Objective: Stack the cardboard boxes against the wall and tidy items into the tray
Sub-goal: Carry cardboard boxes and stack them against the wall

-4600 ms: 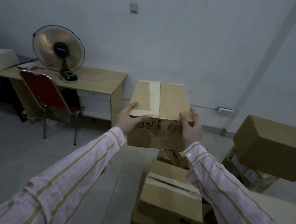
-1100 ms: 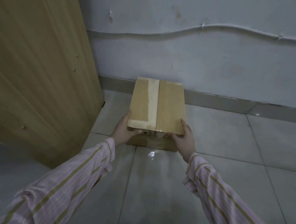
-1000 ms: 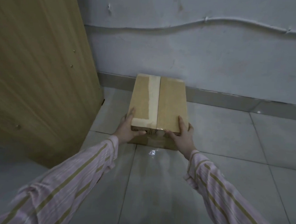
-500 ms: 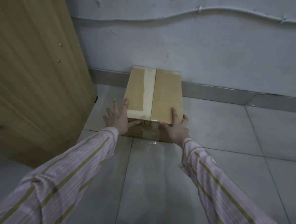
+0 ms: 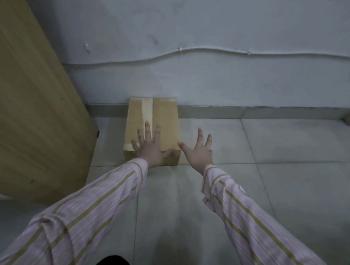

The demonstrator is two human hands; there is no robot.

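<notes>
- I judge the task barely begun: one cardboard box (image 5: pixel 164 115) sits flat on the floor (image 5: pixel 282 160) at my 12 o'clock, its far end up against the skirting (image 5: pixel 254 112) at the foot of the wall (image 5: pixel 214 83).
- Nothing is stacked on it yet, and no other box shows in this view.
- I see no tray and no loose items, so I count the tidying half as not started, as far as this view goes.
- The box's long axis runs from 6 to 12 o'clock, straight at the wall. One short end faces me and the other meets the skirting.
- The taped seam (image 5: pixel 146 109) on the top face follows that same line, left of centre.
- It looks square to the wall, with perhaps a slight lean; I can't tell for sure through the wide lens.
- My left hand (image 5: pixel 149 149) is over the near end of the box top, fingers straight and spread. I cannot tell whether the palm rests on the cardboard or hovers just above it.
- My right hand (image 5: pixel 198 154) is off the box at its 3 o'clock, over bare floor, fingers splayed and holding nothing. The thumb points toward the near right corner.
- A wooden panel (image 5: pixel 26 111) stands at the box's 9 o'clock, with a strip of floor between them.
- What remains, by my reckoning: fetch more boxes, set them on this one, then find the tray.
</notes>
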